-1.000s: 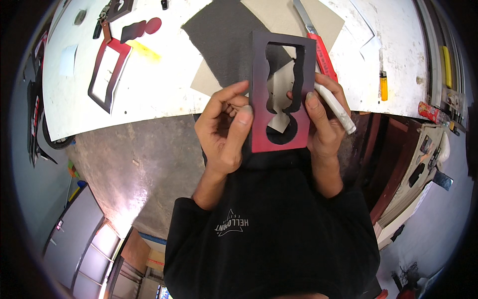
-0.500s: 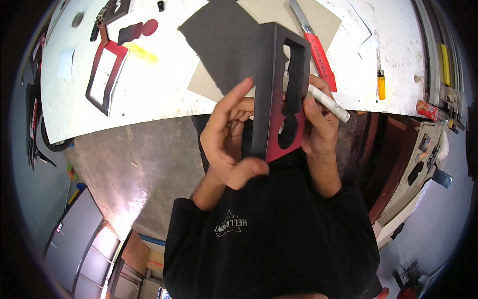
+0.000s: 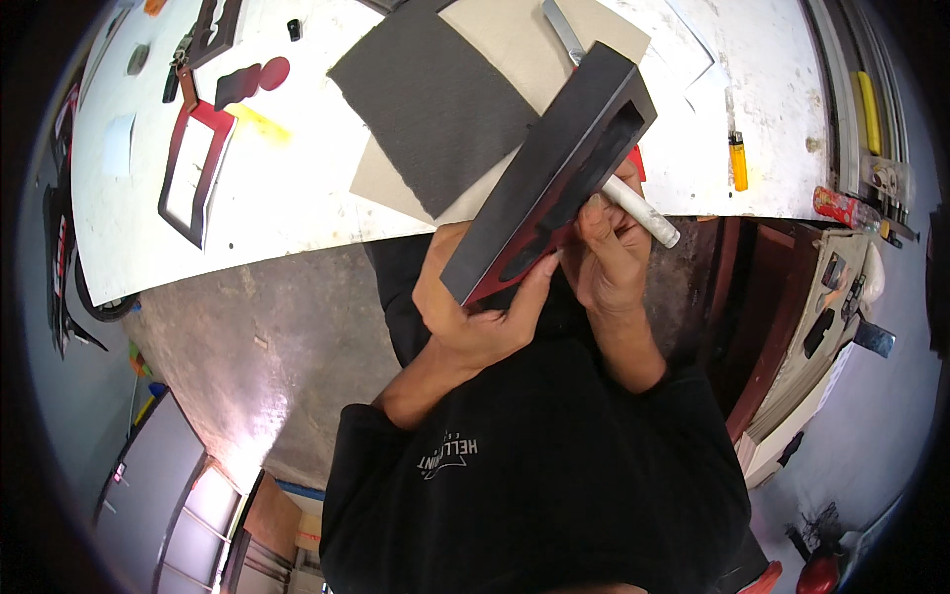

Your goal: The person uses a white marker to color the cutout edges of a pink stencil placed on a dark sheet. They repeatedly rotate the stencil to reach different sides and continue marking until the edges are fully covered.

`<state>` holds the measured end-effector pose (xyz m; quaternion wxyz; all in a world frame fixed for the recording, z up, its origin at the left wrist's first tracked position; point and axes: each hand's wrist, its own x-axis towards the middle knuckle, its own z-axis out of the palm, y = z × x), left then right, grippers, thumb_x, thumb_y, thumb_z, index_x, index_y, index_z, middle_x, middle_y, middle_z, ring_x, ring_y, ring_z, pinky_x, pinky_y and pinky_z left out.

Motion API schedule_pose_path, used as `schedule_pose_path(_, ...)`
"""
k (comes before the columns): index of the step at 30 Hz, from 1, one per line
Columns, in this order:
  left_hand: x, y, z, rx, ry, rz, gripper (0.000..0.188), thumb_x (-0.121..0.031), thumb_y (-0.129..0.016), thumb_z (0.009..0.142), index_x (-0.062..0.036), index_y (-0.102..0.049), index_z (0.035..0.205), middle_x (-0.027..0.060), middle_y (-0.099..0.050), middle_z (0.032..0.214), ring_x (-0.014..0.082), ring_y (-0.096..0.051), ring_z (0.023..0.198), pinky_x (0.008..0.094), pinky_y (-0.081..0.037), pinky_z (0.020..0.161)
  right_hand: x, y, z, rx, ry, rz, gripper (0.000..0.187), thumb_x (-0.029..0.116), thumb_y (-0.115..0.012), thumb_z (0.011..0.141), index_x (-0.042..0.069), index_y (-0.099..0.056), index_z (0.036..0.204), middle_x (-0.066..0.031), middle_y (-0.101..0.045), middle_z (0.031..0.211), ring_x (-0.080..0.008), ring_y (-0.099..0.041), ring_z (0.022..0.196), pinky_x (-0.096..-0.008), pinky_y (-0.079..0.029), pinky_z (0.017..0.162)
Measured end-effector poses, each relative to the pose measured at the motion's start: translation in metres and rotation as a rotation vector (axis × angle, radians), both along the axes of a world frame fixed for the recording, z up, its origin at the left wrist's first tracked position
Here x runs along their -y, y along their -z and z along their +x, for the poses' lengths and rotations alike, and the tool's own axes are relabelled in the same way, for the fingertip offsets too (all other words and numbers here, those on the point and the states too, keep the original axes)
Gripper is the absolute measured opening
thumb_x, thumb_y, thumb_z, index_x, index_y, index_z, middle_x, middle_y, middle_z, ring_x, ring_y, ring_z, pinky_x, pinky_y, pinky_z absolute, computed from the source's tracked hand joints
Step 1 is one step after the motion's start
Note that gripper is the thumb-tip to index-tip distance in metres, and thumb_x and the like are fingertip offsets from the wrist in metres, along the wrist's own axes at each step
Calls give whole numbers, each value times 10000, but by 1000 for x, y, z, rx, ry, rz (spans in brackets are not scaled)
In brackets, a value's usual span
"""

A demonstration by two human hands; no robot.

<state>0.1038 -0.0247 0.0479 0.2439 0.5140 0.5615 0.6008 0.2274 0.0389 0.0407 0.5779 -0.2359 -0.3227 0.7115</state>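
Observation:
My left hand (image 3: 485, 335) grips the lower end of a black and dark-red box-shaped piece (image 3: 539, 173), its thumb on the near edge. The piece is tilted, its upper end leaning right, with a long shaped cut-out in one face. Between the fingers of my right hand (image 3: 616, 259) is a white stick (image 3: 645, 215), whose upper end passes behind or into the piece; I cannot tell which. Under and beyond the piece lie a dark grey sheet (image 3: 430, 109) and beige card (image 3: 539, 45). A utility knife (image 3: 562, 30) is mostly hidden by the piece.
On the white table (image 3: 297, 188) lie a red-black frame (image 3: 173, 163), dark and red cut-out shapes (image 3: 237, 87) and a yellow lighter (image 3: 739, 161). A dark cabinet (image 3: 757, 297) stands at the right, below the table edge.
The box-shaped piece has tilted to the right and turned. My left hand's fingers, spread beside it before, have closed round its lower end. The right hand keeps the white stick.

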Motion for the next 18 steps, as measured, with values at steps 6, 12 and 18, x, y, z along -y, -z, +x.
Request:
schedule_pose_path(6, 0, -13, -22, 91, -59, 123, 569, -12, -802, 727, 61, -478, 1189, 202, -624, 1047, 221, -659, 922, 299, -518, 835, -15, 4, 16, 78, 176, -59, 445, 75, -572, 975, 14, -379, 1372, -159, -619, 1210, -199, -630, 1081, -369, -541, 880)
schedule_pose_path(12, -5, -12, -28, 354, -167, 297, 700, -77, -812, 750, 59, -387, 1288, 270, -596, 1157, 282, -637, 1064, 336, -515, 929, -13, 5, 6, 33, 76, -74, 431, 27, -566, 963, 4, -382, 1352, -176, -659, 1101, -211, -661, 998, -347, -568, 828)
schedule_pose_path(18, -12, -17, -2, 310, -132, 94, 691, 79, -694, 821, 116, -301, 1389, 287, -593, 1170, 313, -627, 1105, 377, -539, 925, 7, 9, -12, 75, -88, -139, 469, -30, -624, 917, -35, -388, 1323, -204, -681, 1002, -229, -708, 845, -318, -582, 780)
